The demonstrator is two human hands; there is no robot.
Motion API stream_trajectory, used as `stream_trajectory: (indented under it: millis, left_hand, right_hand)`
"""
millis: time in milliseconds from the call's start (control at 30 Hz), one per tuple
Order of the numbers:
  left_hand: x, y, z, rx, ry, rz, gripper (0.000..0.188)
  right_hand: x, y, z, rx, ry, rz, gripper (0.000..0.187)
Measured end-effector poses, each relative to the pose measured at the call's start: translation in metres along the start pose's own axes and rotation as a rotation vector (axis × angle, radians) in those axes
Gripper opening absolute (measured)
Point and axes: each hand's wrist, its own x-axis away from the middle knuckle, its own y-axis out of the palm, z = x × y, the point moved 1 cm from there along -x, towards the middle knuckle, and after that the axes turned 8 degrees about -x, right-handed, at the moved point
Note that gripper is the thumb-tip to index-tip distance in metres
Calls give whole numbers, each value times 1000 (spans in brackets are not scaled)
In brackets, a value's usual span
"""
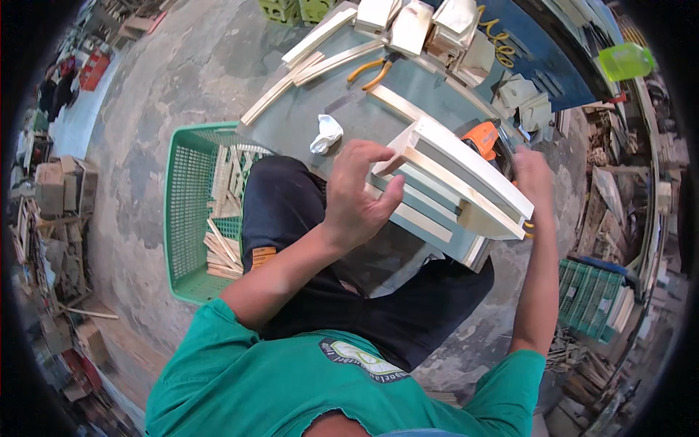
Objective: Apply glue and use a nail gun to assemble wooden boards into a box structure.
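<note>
A pale wooden frame [466, 186], made of long slats joined by end blocks, stands at a slant over the low grey worktable [295, 120] in front of me. My left hand [362, 191] is at the frame's near left end, thumb and index finger on either side of the end block. My right hand [533, 175] is at the frame's far right, beside an orange and black power tool [482, 138] that the slats partly cover. Blur and the angle hide the right fingers. More slats [421, 221] lie beneath the frame.
A green plastic basket [175, 211] holding wood strips stands on my left. Orange-handled pliers [375, 71], crumpled white paper [325, 134] and loose slats [320, 36] lie on the table. Shaped wood blocks [411, 28] are stacked beyond. On the right is a green crate [588, 298].
</note>
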Motion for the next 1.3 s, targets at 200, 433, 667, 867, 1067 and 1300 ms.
stream_trajectory:
  millis: [200,433,667,867,1067,1300]
  left_hand:
    - [2,14,-6,-9,-78,57,35]
    - [-2,16,-13,-171,119,141,30]
    - [-3,12,-12,-141,144,126,37]
    - [-5,16,-14,-125,136,161,29]
    - [-5,17,-15,-89,100,158,30]
    - [-3,17,-15,-117,126,165,30]
  right_hand:
    - [37,-52,-175,-273,-148,189,32]
    - [58,38,-261,-6,-510,135,28]
    - [55,54,-260,1,-489,257,22]
    - [55,52,-263,-34,-409,232,21]
    - [56,54,-262,1,-412,231,21]
    - [61,59,-256,20,-479,284,23]
